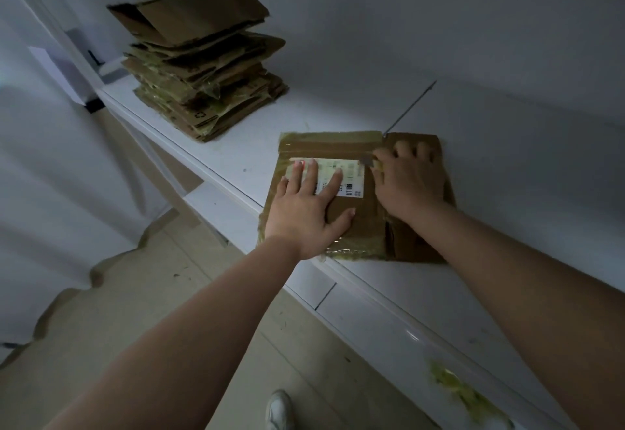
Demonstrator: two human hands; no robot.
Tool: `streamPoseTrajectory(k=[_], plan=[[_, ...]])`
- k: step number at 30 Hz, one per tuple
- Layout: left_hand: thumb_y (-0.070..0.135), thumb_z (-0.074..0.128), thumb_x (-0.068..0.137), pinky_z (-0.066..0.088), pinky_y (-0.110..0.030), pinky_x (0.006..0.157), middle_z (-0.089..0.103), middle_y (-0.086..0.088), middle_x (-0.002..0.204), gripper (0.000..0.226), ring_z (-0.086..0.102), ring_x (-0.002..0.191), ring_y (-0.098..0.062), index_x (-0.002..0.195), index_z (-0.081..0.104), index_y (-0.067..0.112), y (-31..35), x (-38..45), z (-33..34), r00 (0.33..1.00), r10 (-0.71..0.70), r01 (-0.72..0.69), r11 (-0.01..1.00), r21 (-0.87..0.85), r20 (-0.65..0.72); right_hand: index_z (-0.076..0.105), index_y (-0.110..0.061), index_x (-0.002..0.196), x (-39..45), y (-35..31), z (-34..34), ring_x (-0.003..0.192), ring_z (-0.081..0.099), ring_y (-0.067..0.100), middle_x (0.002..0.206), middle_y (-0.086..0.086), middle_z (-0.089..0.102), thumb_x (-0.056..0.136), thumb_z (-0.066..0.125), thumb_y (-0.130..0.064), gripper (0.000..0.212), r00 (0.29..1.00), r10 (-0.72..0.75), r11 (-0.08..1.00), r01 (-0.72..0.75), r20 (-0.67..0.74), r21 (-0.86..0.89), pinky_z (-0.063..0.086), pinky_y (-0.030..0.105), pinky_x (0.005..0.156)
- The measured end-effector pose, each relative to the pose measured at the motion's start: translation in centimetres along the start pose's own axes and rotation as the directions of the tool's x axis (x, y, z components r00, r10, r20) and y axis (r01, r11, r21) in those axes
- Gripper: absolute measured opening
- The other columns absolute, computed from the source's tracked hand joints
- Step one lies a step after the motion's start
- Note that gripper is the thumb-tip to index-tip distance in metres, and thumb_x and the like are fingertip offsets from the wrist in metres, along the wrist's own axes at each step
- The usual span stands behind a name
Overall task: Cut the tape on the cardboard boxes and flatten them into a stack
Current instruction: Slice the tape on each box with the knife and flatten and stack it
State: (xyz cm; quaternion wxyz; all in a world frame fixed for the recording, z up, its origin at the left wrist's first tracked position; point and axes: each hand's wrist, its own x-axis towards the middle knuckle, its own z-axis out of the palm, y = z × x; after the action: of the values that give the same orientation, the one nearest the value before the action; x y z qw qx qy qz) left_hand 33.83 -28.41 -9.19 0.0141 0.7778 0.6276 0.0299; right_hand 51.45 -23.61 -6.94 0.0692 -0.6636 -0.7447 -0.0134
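A taped brown cardboard box (362, 227) lies flat on the white table (331, 108), near its front edge. My left hand (304, 213) presses down on it with straight, spread fingers that cover part of the white shipping label (351, 176). My right hand (409, 183) rests on the right half of the box with its fingers curled. It pinches a small grey cutter (367, 160), whose tip shows at the label's top right corner. A tall stack of flattened boxes (203, 85) stands at the table's far left.
A white wall runs just behind the table. A thin dark line (409, 108) slants up from the box's far edge. Greenish tape scraps (463, 389) lie on the table at the near right. Below, there is tan floor and a white shoe (279, 409).
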Motion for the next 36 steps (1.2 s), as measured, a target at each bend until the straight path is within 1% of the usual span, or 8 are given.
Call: streamPoseTrajectory(k=[4, 12, 15, 17, 22, 26, 32, 36], plan=[[0.072, 0.012, 0.088, 0.003, -0.047, 0.12, -0.002, -0.012, 0.162, 0.074, -0.009, 0.148, -0.032, 0.153, 0.004, 0.038, -0.1, 0.0, 0.2, 1.0, 0.008, -0.008, 1.0, 0.014, -0.001, 0.002, -0.03, 0.151, 0.9, -0.6, 1.7, 0.146, -0.008, 0.029, 0.16, 0.0, -0.002, 0.098, 0.031, -0.046, 0.063, 0.989, -0.043, 0.997, 0.034, 0.14, 0.068, 0.0, 0.055, 0.117], [0.073, 0.017, 0.088, 0.002, -0.047, 0.119, -0.007, -0.011, 0.161, 0.074, -0.011, 0.148, -0.031, 0.153, 0.003, 0.039, 0.1, 0.4, 0.0, 0.999, -0.028, 0.028, 1.0, 0.006, 0.047, 0.019, -0.028, 0.15, 2.0, -0.3, 1.0, 0.147, -0.002, 0.027, 0.16, -0.001, 0.009, 0.1, 0.033, -0.042, 0.054, 0.978, -0.067, 0.979, 0.026, 0.197, 0.202, -0.001, 0.057, 0.116], [0.074, 0.017, 0.088, 0.0, -0.047, 0.12, -0.01, -0.01, 0.161, 0.075, -0.013, 0.148, -0.029, 0.152, 0.001, 0.04, 0.3, 0.1, -0.2, 0.996, -0.05, 0.05, 0.999, -0.005, 0.07, 0.027, -0.026, 0.148, 0.3, -0.2, 0.2, 0.147, 0.0, 0.024, 0.159, -0.001, 0.013, 0.1, 0.035, -0.039, 0.05, 0.983, -0.021, 0.95, -0.038, 0.183, 0.31, 0.01, 0.061, 0.114], [0.073, 0.017, 0.088, -0.001, -0.05, 0.119, -0.011, -0.007, 0.161, 0.073, -0.014, 0.148, -0.028, 0.152, 0.0, 0.041, 0.4, 0.2, -0.3, 0.994, -0.08, 0.081, 0.997, -0.005, 0.073, 0.025, -0.026, 0.148, -2.0, -0.2, 0.4, 0.147, -0.002, 0.024, 0.159, 0.0, 0.011, 0.099, 0.035, -0.039, 0.051, 0.986, 0.028, 0.962, -0.071, 0.165, 0.263, 0.014, 0.065, 0.111], [0.06, 0.015, 0.097, 0.002, -0.054, 0.118, -0.002, -0.001, 0.163, 0.059, -0.013, 0.148, -0.026, 0.152, 0.007, 0.041, 1.7, -0.8, -0.1, 0.983, -0.185, 0.185, 0.981, -0.05, 0.008, 0.009, -0.029, 0.151, -6.7, -0.6, 1.1, 0.147, -0.01, 0.025, 0.16, 0.002, -0.002, 0.098, 0.032, -0.039, 0.059, 0.994, 0.026, 0.999, -0.031, 0.11, 0.044, 0.001, 0.071, 0.107], [0.057, 0.017, 0.097, 0.001, -0.053, 0.119, 0.001, 0.001, 0.163, 0.058, -0.011, 0.148, -0.023, 0.152, 0.011, 0.041, 1.6, -1.1, 0.2, 0.979, -0.203, 0.199, 0.977, -0.081, -0.035, 0.011, -0.027, 0.15, -6.6, -1.0, 1.4, 0.147, -0.008, 0.027, 0.16, 0.003, 0.0, 0.097, 0.03, -0.041, 0.058, 0.996, 0.037, 0.999, -0.038, 0.086, 0.018, 0.002, 0.075, 0.105], [0.056, 0.019, 0.095, -0.001, -0.067, 0.11, -0.002, 0.005, 0.162, 0.057, -0.011, 0.148, -0.022, 0.151, 0.01, 0.045, 1.7, -0.8, 0.5, 0.971, -0.238, 0.237, 0.969, -0.072, -0.014, 0.015, -0.025, 0.149, -6.4, -1.3, 1.8, 0.147, -0.005, 0.03, 0.16, 0.006, 0.003, 0.098, 0.029, -0.042, 0.056, 0.995, 0.044, 0.999, -0.046, 0.087, 0.021, 0.003, 0.078, 0.101], [0.057, 0.017, 0.097, 0.0, -0.067, 0.111, -0.006, 0.005, 0.162, 0.057, -0.013, 0.148, -0.023, 0.151, 0.006, 0.046, 1.5, -0.4, -0.1, 0.974, -0.213, 0.219, 0.971, -0.091, 0.076, 0.023, -0.026, 0.147, -6.3, -0.9, 1.6, 0.147, -0.001, 0.028, 0.159, 0.005, 0.008, 0.097, 0.035, -0.039, 0.053, 0.995, 0.039, 0.994, -0.047, 0.088, 0.096, 0.003, 0.076, 0.104]])
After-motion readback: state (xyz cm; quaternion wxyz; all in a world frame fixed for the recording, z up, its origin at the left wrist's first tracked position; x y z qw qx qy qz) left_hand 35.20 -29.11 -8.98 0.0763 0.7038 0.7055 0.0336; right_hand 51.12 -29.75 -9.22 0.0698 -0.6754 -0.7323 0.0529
